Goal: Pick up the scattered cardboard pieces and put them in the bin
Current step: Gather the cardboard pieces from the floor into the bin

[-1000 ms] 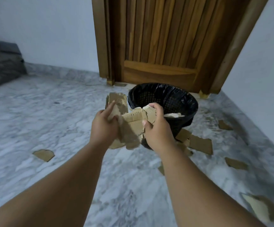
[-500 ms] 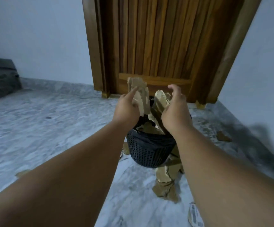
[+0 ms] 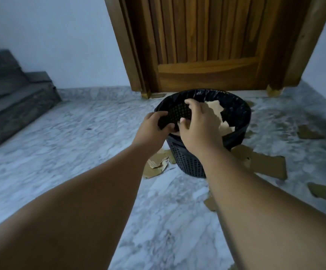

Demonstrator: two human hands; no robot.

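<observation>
At the foot of the wooden door, the bin, a black mesh basket with a dark liner, stands upright on the marble floor. Left hand grips the near rim, fingers curled over it. Right hand is over the mouth, fingers spread and loosely bent, holding nothing visible; contact with the cardboard in the bin cannot be confirmed. That cardboard sits high, close to rim level. Loose cardboard pieces lie on the floor, some against the base on either side, others further out to the right. Risks noted: an off-centre downward push could tip so light a basket; stiff pieces packed high may spring back over the rim; a pull at the rim may drag the liner loose.
</observation>
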